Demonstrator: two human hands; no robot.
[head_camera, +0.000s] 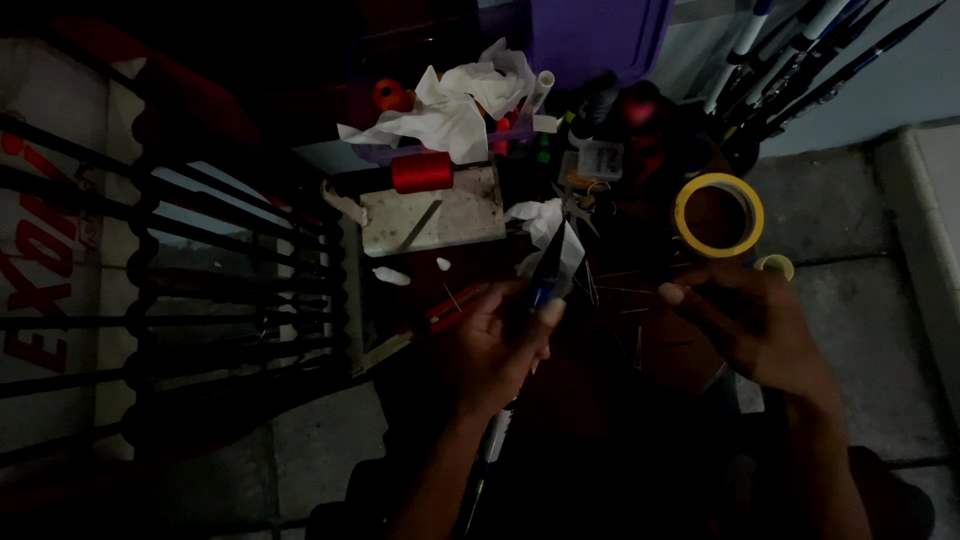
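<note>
Near the middle of the dim scene, the left hand (497, 350) is closing around a long thin rod (545, 275), thumb pressing on a blue wrap near its dark, tapering tip; the rod's pale lower end is showing below the wrist. The right hand (745, 320) is sitting just to the right, fingers curled inward and pinching something very thin; what it is holding is too dark to make out, though fine strands are crossing the gap between the two hands.

The rod is looking light, stiff along its length yet whippy at the tip, and likely brittle if bent sharply there. The blue wrap may be fresh and soft, so a hold just below it, on the thicker shaft, seems the safer grip, as the left hand is already doing.

Farther off, a red spool (421, 172) is lying at the edge of a grey slab (455, 215), with crumpled white tissue (455, 105) beyond it. To the right, a yellow tape roll (718, 215) is lying flat on the paving, and more rods (800, 60) are leaning at the far right. A purple tub (590, 35) is standing at the far edge, and a black grille (170, 300) is filling the left side.
</note>
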